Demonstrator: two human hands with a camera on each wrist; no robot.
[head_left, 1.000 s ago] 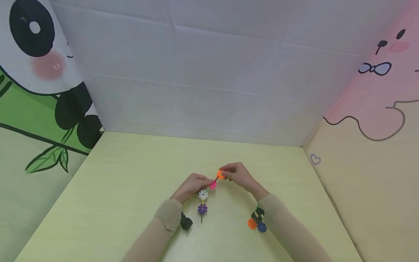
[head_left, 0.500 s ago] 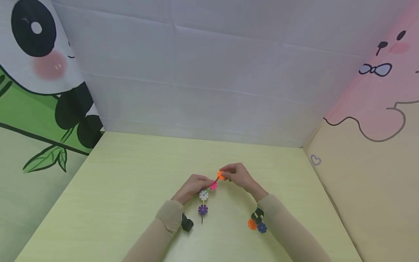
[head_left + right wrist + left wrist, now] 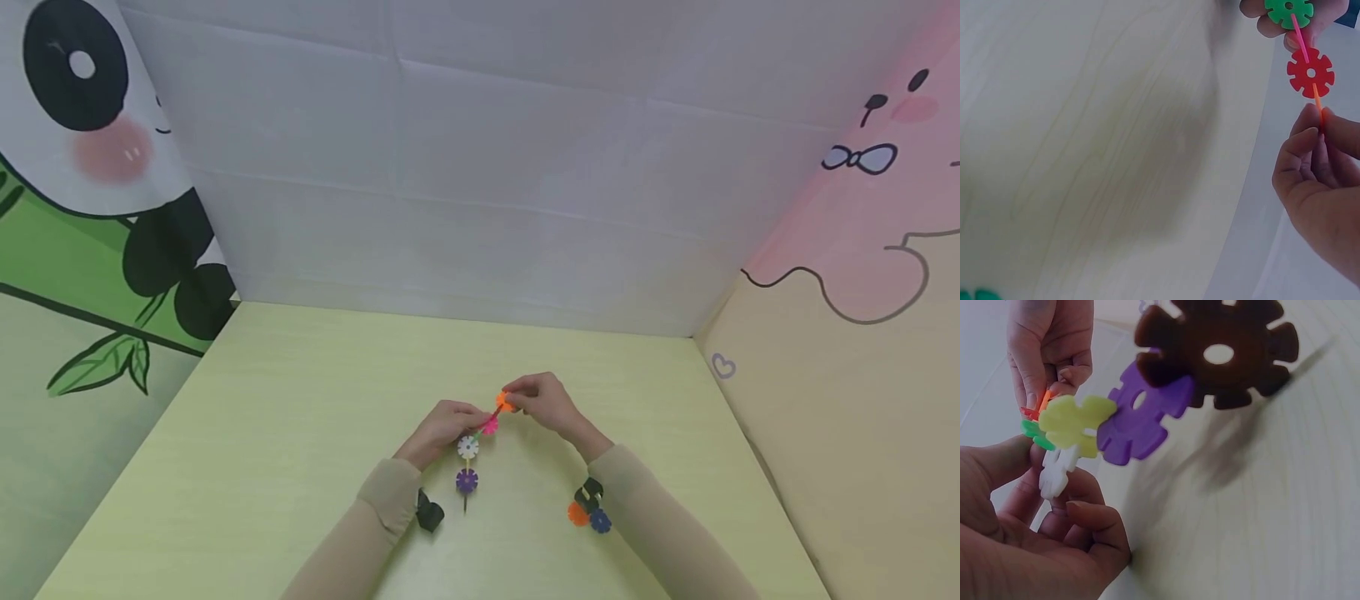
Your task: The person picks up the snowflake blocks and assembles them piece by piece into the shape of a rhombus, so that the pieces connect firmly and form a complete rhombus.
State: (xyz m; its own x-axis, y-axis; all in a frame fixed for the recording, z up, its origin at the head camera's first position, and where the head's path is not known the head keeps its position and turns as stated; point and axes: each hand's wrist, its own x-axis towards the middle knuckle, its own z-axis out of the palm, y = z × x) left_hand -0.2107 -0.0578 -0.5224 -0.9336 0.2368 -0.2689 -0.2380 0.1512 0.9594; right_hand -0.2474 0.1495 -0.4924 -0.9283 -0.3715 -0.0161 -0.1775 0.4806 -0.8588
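Observation:
A chain of notched plastic snowflake discs hangs between my hands above the table. My left hand (image 3: 447,423) pinches it midway, near the green disc (image 3: 1285,15) and the pink disc (image 3: 491,426). Below that hand dangle the white disc (image 3: 1054,478), yellow disc (image 3: 1063,419), purple disc (image 3: 1129,434) and, at the end, a brown disc (image 3: 1250,372). Higher up, my right hand (image 3: 549,402) pinches the orange disc (image 3: 503,401) between thumb and fingers. In the right wrist view this orange disc is edge-on, slotted into the red disc (image 3: 1301,72).
On the table (image 3: 300,433), near my right wrist, lie a loose orange disc (image 3: 577,513) and a blue disc (image 3: 601,521). Part of a green disc (image 3: 984,294) shows at the right wrist view's lower left. A pale wall (image 3: 450,167) rises behind.
My left hand and the dangling end of the chain have drifted very slightly to the right. The right hand keeps its pinch on the orange disc, almost still.

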